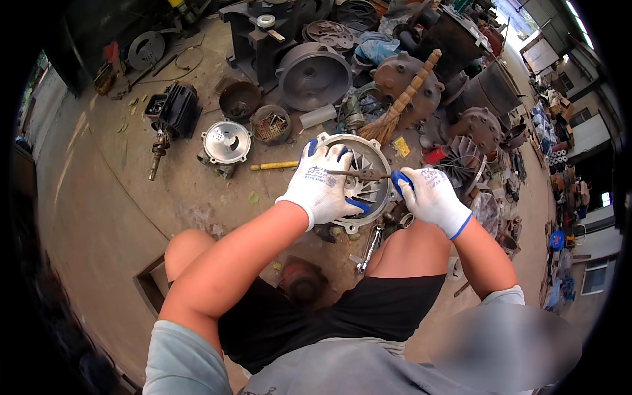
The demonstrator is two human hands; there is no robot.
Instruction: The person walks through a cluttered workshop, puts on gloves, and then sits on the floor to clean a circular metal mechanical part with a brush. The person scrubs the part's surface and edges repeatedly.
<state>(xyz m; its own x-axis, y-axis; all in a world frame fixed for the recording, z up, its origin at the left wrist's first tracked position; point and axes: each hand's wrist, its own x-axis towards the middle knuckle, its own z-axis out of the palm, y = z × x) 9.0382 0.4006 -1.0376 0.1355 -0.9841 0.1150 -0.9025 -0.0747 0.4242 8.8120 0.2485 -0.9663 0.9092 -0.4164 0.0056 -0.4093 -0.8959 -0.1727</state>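
White-gloved, gripping one end of a rusty tap wrench point(367, 174) in the right hand point(431, 195), above a finned impeller point(364, 190). Resting the left hand point(322, 183), with splayed fingers, on the surrounding metal housing point(370, 216).

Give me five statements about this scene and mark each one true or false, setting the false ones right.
1. The left hand and the right hand wear white gloves. True.
2. The right hand grips the broom. False: it grips the end of a dark bar tool.
3. The left hand is spread over the round housing. True.
4. The motor is to the right of the silver cover. False: it is to the left.
5. The yellow stick lies to the left of the left hand. True.
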